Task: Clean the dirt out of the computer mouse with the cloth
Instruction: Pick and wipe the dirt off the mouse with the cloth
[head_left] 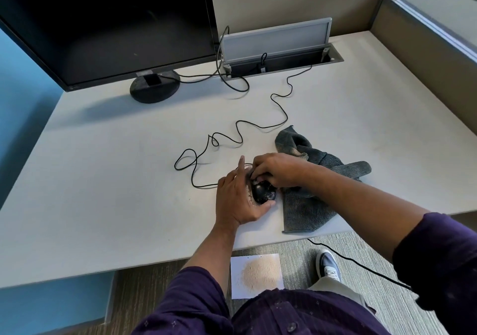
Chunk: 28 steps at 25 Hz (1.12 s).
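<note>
A black computer mouse [263, 192] lies on the white desk [103, 179] near its front edge, with sandy dirt on its left side. My left hand [237, 195] cups the mouse from the left, index finger stretched out. My right hand [276, 170] presses down on the front of the mouse with its fingers bunched; a bit of grey cloth seems pinched under the fingertips. The grey cloth [304, 205] lies crumpled to the right of the mouse, under my right wrist. The mouse's black cord [240, 128] snakes back across the desk.
A dark monitor [108, 24] on a round stand [154, 88] stands at the back left. An open cable hatch [278, 50] sits at the back. On the floor below the desk edge lies a white sheet with a pile of sand [258, 274], beside my shoe [327, 265].
</note>
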Each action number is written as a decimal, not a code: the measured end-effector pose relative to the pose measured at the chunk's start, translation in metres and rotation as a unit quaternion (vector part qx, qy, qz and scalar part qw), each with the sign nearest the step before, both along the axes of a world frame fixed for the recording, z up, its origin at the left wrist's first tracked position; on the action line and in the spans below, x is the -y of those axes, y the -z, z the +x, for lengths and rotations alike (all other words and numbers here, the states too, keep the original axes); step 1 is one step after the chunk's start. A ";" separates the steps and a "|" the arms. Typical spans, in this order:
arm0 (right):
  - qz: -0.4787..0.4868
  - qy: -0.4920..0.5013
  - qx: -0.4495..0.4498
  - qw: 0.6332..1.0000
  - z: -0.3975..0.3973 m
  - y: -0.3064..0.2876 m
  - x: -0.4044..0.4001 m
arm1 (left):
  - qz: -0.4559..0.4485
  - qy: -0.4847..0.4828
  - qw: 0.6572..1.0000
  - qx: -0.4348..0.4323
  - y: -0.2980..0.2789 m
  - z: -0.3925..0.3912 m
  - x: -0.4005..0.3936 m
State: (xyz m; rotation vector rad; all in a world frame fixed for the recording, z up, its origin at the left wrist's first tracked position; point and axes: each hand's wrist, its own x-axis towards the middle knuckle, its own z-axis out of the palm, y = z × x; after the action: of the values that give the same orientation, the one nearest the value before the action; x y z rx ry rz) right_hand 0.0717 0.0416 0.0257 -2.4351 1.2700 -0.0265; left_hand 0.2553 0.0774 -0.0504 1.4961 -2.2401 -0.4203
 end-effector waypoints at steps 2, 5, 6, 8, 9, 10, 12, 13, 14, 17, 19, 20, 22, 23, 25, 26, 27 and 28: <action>-0.013 0.017 0.001 1.000 0.002 0.000 -0.002 | 0.001 0.002 1.000 0.004 0.000 0.000 0.000; -0.010 -0.010 0.004 1.000 0.007 0.001 -0.005 | 0.005 0.003 1.000 0.002 0.000 0.000 0.001; -0.018 -0.001 -0.003 1.000 0.006 0.000 -0.005 | 0.003 0.004 1.000 0.004 0.000 0.000 0.000; -0.021 0.030 -0.009 0.999 0.004 -0.001 -0.006 | 0.001 0.009 1.000 0.005 -0.001 0.000 0.000; -0.012 0.027 -0.001 1.000 0.002 -0.001 -0.007 | 0.001 0.010 1.000 0.004 0.000 0.000 0.000; 0.001 0.015 0.006 1.000 0.002 -0.002 -0.006 | -0.001 0.010 1.000 0.002 0.000 0.001 0.000; 0.001 0.010 -0.008 1.000 -0.001 -0.004 -0.003 | -0.002 0.012 1.000 -0.001 0.001 0.001 0.001; -0.009 0.031 -0.016 0.999 -0.004 -0.005 -0.002 | -0.002 0.013 1.000 -0.001 0.001 0.000 0.001; -0.013 0.054 -0.013 0.998 -0.007 -0.004 -0.001 | -0.002 0.013 1.000 0.000 0.002 0.000 0.001; 0.039 0.041 0.037 0.998 -0.011 -0.003 -0.005 | -0.003 0.015 1.000 0.001 0.002 0.001 0.002; 0.038 0.040 0.036 0.998 -0.012 -0.002 -0.007 | -0.005 0.017 1.000 -0.001 0.002 0.001 0.002; 0.021 0.064 0.030 0.997 -0.013 -0.001 -0.007 | -0.008 0.017 1.000 -0.002 0.001 0.001 0.001; 0.009 0.086 0.039 0.995 -0.014 -0.001 -0.009 | -0.013 0.017 1.000 0.000 0.001 0.001 0.000; 0.019 0.065 0.052 0.996 -0.014 0.000 -0.010 | -0.014 0.018 1.000 0.002 0.001 0.001 0.000; 0.022 0.031 0.060 0.997 -0.012 0.001 -0.014 | -0.011 0.019 1.000 0.002 0.001 0.001 0.001; 0.010 0.053 0.057 0.997 -0.012 0.002 -0.015 | -0.011 0.019 1.000 0.000 0.001 0.001 0.001; -0.002 0.094 0.053 0.994 -0.011 0.003 -0.016 | -0.012 0.020 1.000 -0.001 0.001 0.001 0.001; -0.013 0.118 0.051 0.992 -0.010 0.003 -0.018 | -0.013 0.021 1.000 -0.001 0.001 0.001 0.001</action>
State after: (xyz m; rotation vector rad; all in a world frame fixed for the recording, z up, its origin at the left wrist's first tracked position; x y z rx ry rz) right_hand 0.0617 0.0593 0.0225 -2.2595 1.5111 -0.2300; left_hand 0.2559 0.0767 -0.0517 1.4381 -2.2692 -0.4035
